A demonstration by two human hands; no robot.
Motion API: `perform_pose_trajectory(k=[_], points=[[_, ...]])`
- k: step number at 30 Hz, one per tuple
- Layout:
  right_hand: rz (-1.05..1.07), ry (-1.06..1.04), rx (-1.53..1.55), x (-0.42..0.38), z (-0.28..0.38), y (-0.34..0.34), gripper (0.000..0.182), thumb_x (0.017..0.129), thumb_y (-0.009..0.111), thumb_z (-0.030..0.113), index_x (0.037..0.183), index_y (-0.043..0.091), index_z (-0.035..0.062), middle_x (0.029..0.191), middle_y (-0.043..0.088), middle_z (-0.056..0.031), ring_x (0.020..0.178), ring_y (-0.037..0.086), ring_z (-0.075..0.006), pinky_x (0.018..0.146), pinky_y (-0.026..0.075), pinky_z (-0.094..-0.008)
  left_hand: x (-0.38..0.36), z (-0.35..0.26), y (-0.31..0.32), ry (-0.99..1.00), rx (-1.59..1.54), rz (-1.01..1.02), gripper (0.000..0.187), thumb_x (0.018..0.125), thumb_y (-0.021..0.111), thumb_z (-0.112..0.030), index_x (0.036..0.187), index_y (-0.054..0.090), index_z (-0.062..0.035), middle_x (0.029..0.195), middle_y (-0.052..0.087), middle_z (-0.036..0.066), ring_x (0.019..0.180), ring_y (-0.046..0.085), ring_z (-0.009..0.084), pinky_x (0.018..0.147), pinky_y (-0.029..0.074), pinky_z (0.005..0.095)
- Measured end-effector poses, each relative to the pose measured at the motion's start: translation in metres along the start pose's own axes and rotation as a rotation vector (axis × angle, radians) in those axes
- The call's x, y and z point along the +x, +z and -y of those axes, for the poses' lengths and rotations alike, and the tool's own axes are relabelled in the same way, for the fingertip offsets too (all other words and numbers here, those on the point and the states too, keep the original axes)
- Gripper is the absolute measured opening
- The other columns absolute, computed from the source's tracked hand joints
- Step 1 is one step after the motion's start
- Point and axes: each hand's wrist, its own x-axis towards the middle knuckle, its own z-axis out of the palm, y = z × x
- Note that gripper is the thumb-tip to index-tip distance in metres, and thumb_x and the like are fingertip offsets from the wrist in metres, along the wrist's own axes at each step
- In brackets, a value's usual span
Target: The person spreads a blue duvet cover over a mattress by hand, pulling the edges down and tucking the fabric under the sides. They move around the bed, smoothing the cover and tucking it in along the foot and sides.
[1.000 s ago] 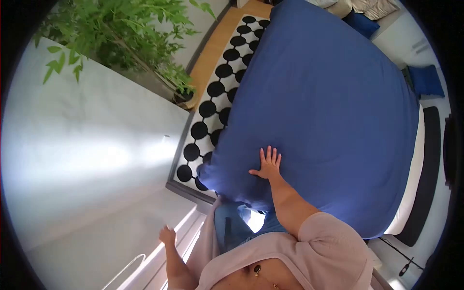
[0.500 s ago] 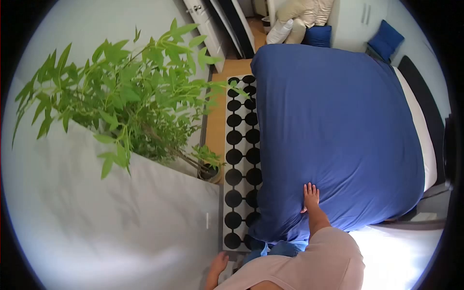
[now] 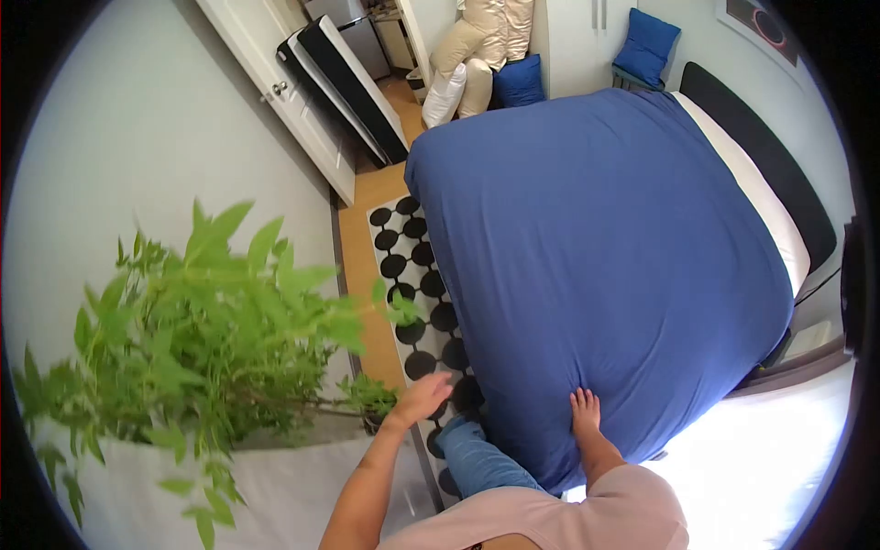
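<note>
A dark blue duvet (image 3: 587, 247) covers the bed, its side hanging over the near and left edges. My right hand (image 3: 586, 412) lies flat on the duvet near its front edge, fingers spread and palm down, gripping nothing. In the air over the patterned rug (image 3: 412, 335), my left hand (image 3: 423, 399) hangs loosely with its fingers stretched out and nothing in them. It is left of the bed, apart from the duvet. A strip of white sheet (image 3: 747, 183) shows between the duvet and the dark headboard (image 3: 765, 156).
A leafy potted plant (image 3: 238, 339) spreads over the left side, close to my left arm. At the back are a white door (image 3: 284, 92), leaning black-and-white panels (image 3: 344, 92), piled beige pillows (image 3: 481, 46) and blue cushions (image 3: 646, 46). A bright window (image 3: 733, 467) lies at right front.
My left hand has risen and moved forward over the rug. My right hand stays flat on the duvet. The view has turned, and a leg in jeans has come forward beside the bed.
</note>
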Motion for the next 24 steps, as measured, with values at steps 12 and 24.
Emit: perform_pose_trajectory(k=[12,24], points=[[0.82,0.235,0.132,0.039,0.017,-0.116,0.067,0.076,0.06,0.042,0.134,0.038,0.0163,0.143,0.028,-0.0087,0.133,0.024,-0.0263,0.106,0.023,-0.043,0.308,0.033,-0.285,0.042,0.058,-0.092,0.036,0.088,0.054,-0.023,0.118,0.051,-0.0028,0.107,0.061,0.014,0.094,0.059,0.0229,0.081,0.047,0.0332],[-0.378,0.671,0.943,0.48,0.165,-0.415,0.083,0.077,0.061,0.048,0.141,0.021,0.0118,0.143,0.018,-0.0263,0.125,0.026,-0.0494,0.099,0.032,-0.0533,0.492,0.238,-0.505,-0.246,0.113,0.032,0.037,0.087,0.053,-0.023,0.116,0.053,-0.0002,0.103,0.062,0.018,0.096,0.059,0.0249,0.084,0.045,0.0328]])
